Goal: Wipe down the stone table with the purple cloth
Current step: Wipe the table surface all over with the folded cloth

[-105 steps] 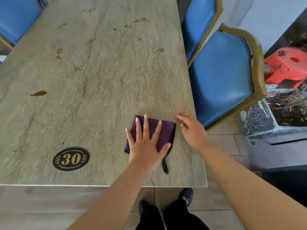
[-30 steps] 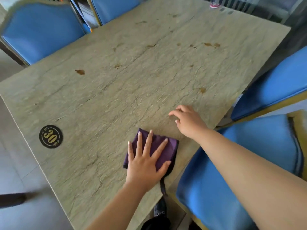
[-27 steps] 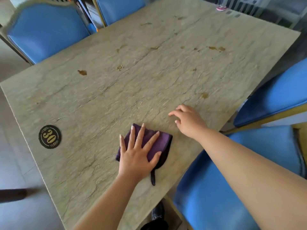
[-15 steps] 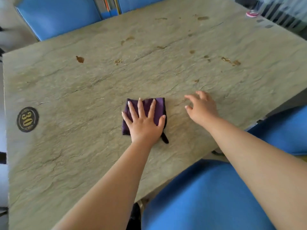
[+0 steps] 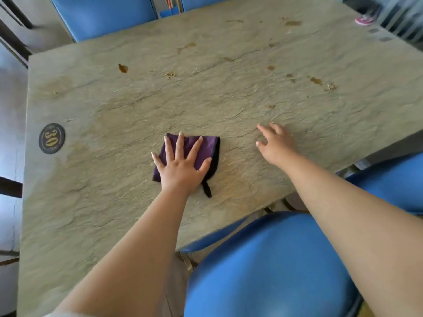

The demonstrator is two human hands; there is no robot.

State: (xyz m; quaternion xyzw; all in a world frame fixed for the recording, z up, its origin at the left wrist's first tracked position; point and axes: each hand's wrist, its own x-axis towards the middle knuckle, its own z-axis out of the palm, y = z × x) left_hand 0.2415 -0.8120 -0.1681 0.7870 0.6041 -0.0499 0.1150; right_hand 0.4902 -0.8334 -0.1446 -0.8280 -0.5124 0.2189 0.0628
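Pressing flat with fingers spread, the left hand (image 5: 182,167) covers the folded purple cloth (image 5: 206,147) on the stone table (image 5: 229,99). Right of it, well apart, the right hand (image 5: 278,145) rests on the stone, fingers loosely extended, holding nothing. Brown stains (image 5: 123,68) lie beyond both hands.

Blue padded chairs ring the scene: one (image 5: 272,266) close below, one (image 5: 389,181) at right, two (image 5: 103,14) along the top edge; pale floor (image 5: 10,92) at left; daylight falls evenly; railing (image 5: 402,17) top right.
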